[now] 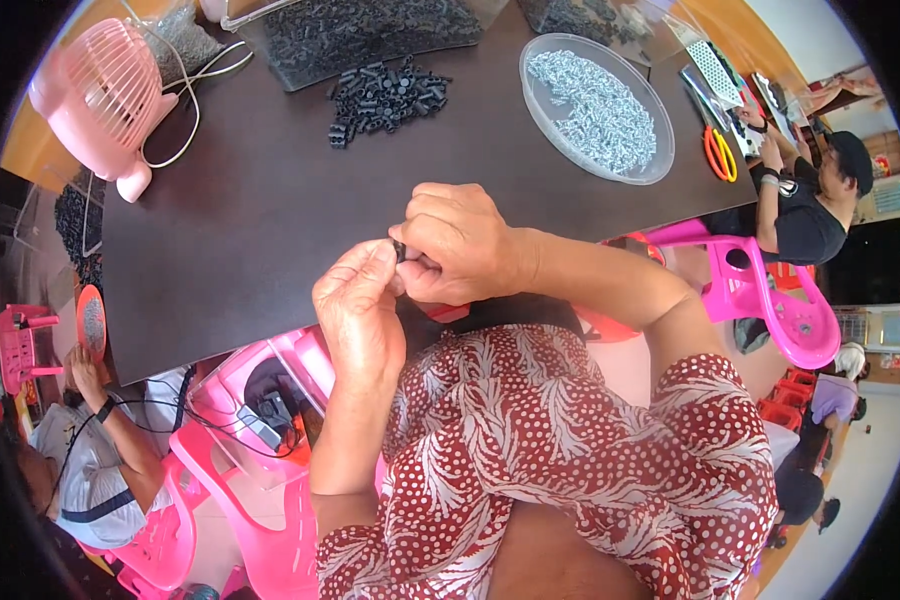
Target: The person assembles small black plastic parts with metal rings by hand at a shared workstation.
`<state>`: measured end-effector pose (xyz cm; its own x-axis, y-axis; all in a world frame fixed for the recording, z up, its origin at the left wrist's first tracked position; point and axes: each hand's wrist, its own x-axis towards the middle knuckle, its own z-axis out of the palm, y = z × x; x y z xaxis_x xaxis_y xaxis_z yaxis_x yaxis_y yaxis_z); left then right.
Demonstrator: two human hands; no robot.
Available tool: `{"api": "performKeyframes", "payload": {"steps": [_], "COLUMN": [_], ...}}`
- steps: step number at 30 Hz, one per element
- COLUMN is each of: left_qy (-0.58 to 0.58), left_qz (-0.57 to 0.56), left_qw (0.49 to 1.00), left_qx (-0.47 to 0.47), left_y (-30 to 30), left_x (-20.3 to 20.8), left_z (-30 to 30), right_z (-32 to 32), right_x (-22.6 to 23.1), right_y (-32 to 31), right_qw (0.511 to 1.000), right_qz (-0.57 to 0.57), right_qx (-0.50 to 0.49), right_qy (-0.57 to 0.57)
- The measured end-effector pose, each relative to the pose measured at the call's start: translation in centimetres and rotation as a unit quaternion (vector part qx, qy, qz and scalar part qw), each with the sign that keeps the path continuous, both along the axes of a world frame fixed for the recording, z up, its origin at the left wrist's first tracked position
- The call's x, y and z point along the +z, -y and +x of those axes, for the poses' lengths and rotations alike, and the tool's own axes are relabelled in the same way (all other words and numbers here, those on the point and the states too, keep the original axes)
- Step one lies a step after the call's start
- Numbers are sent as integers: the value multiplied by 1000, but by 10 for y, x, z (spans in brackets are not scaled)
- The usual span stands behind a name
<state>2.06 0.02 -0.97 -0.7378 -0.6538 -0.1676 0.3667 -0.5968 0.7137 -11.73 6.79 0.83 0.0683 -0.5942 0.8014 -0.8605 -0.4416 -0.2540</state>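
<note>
Over the near edge of the dark table point(270, 230), my two hands meet around a small black part point(400, 250). My left hand point(358, 290) pinches it between thumb and fingertips. From the other side, the curled fingers of my right hand point(458, 245) close on the same piece, hiding most of it. Beyond them lies a loose pile of small black plastic parts point(385, 100), short and roughly cylindrical. Farther right, a round clear tray point(660, 165) holds many small silvery metal pieces that look like screws.
Behind the pile stands a clear bin point(290, 75) of black parts. A pink fan point(105, 90) with a white cord is at the far left. Orange-handled scissors point(718, 155) lie at the right edge. Co-workers sit on both sides, near pink chairs point(770, 290).
</note>
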Motion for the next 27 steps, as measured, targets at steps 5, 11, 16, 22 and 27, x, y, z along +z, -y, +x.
{"api": "performKeyframes", "payload": {"steps": [5,11,16,22,27], "left_qy": [36,138,245,281,273], "left_qz": [-28,-170,-396,-601,-722], "left_qw": [997,974,884,741,626], "left_qx": [-63,-49,49,105,106], "left_y": [2,10,62,102,112], "left_x": [5,21,22,14,3], "left_z": [-2,-7,-19,-49,-57], "right_z": [-5,-35,-106,-176,-246], "right_x": [-2,26,56,88,97], "right_y": [-3,-19,-29,-34,-30], "right_qw": [999,989,960,917,883], "right_qz": [31,72,76,73,41], "right_qx": [-14,-117,-268,-375,-463], "right_qy": [-8,-56,-34,116,61]}}
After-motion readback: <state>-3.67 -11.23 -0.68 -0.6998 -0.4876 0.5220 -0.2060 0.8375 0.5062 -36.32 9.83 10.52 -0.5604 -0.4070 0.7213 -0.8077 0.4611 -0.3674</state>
